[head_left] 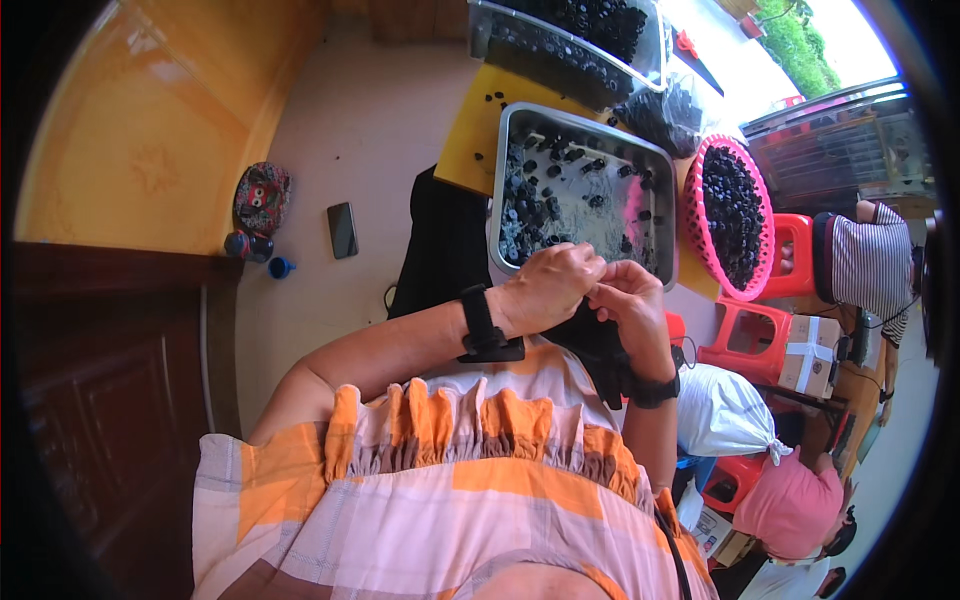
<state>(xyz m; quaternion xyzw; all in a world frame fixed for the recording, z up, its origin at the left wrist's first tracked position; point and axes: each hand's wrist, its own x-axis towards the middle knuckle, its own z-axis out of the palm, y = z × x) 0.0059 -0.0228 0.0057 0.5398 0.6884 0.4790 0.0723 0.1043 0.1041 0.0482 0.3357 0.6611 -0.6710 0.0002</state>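
Observation:
My left hand (552, 286) and my right hand (632, 298) meet at the near edge of a metal tray (673, 225). The left fingers are curled closed. My right thumb and forefinger pinch together against them. Whatever is between the fingertips is too small or hidden to make out. Small black cylindrical pieces (518, 208) lie scattered in the tray, thickest along its left side, with pale thin shreds among them. Each wrist wears a black band.
A pink basket (697, 215) of black pieces stands right of the tray. Behind are a see-through bin (482, 40) and a dark plastic bag (668, 118). A phone (342, 230) and a blue cup (281, 267) lie left. Red stools (745, 340), a white sack (725, 410) and other people are rightward.

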